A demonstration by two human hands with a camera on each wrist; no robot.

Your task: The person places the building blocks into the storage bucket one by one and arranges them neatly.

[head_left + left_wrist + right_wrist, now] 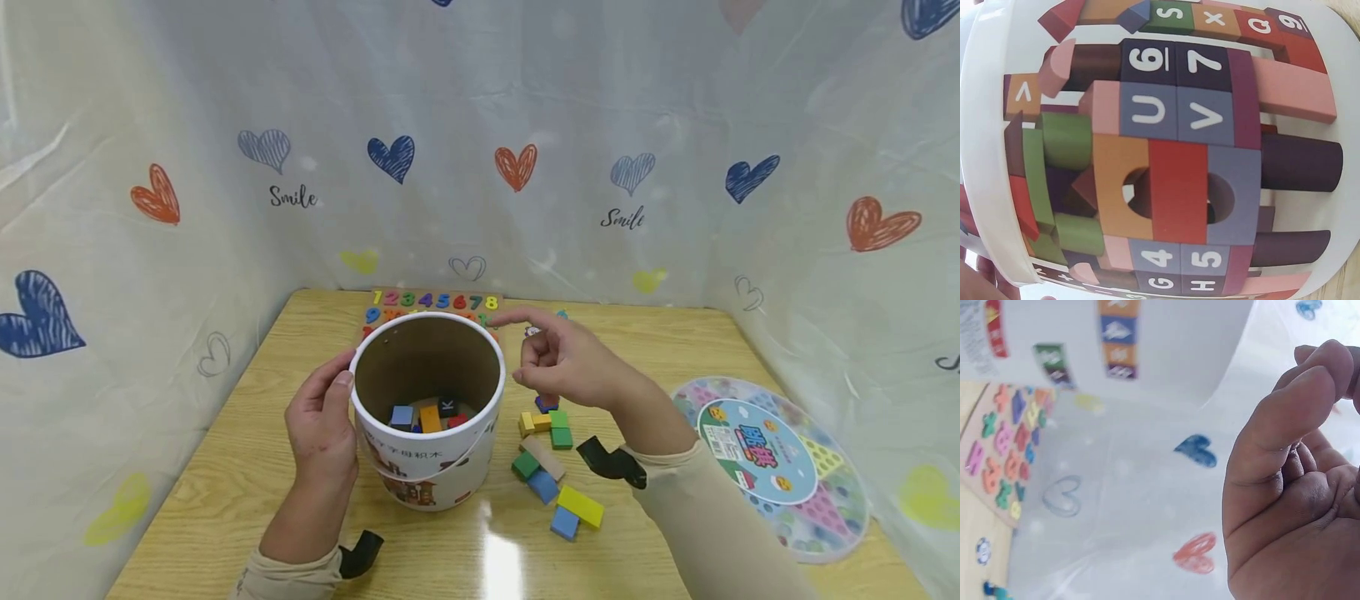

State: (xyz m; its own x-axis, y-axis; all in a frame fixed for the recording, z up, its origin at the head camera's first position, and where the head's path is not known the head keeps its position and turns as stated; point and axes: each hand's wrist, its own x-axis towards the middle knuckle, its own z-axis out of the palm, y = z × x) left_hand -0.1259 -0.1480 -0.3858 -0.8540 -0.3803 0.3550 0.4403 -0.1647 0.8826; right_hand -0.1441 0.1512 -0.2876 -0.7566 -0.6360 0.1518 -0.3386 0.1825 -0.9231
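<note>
we find the left hand (322, 429) gripping the bucket (453, 450) near its rim, likely to steady it; blocks (430, 419) sit inside. the right hand (573, 360), index finger extended toward the rim, holds nothing visible; loose blocks (581, 506) lie on its near side.

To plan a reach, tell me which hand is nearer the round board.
Right. The right hand hovers left of the board; the left hand is farther left, against the bucket.

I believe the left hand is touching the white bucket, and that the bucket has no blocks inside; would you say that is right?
Not quite: the head view shows several blocks inside the white bucket. The left hand is indeed touching it.
</note>
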